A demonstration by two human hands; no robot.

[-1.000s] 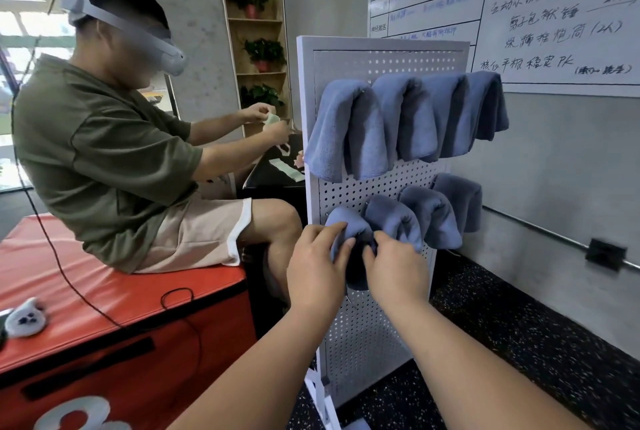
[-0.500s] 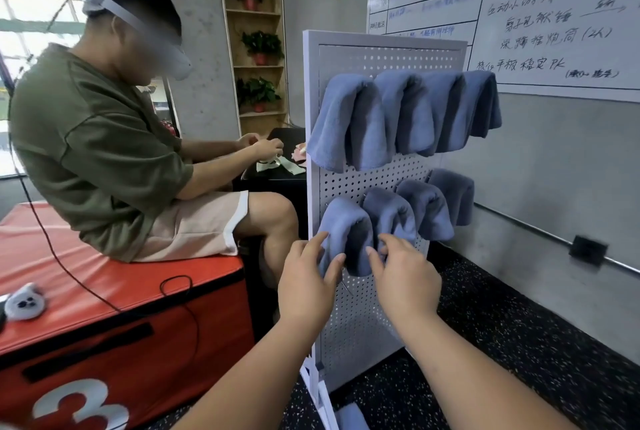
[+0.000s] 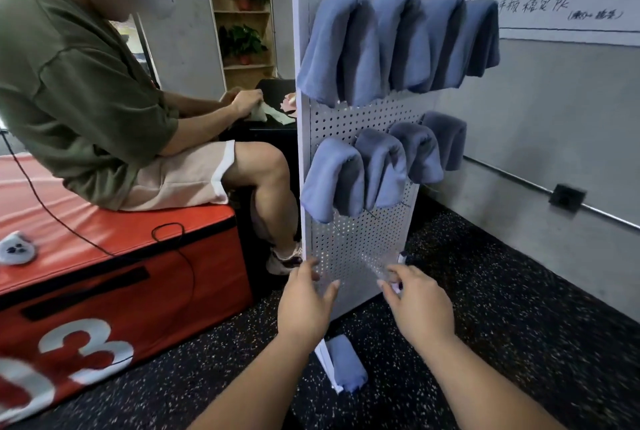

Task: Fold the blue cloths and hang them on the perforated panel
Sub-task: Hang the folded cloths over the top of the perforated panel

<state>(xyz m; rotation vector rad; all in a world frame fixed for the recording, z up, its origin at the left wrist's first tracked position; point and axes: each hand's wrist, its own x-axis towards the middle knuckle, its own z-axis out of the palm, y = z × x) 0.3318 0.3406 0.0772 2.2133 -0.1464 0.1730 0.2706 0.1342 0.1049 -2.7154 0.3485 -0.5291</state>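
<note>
Left hand (image 3: 304, 301): fingers spread, relaxed, holding nothing, before lower left edge of perforated panel (image 3: 360, 246); contact with panel unclear. Right hand (image 3: 420, 306): fingers loosely apart, empty, before panel's lower right corner. Upper blue cloths (image 3: 346, 49) and lower blue cloths (image 3: 332, 180) hang folded on panel. One folded cloth (image 3: 346, 365) lies on floor (image 3: 485, 325) at panel's base.

Eight cloths (image 3: 341, 49) are hung in two rows on the panel (image 3: 360, 249); a ninth cloth (image 3: 346, 365) is laid on the floor (image 3: 519, 308) at its foot.
</note>
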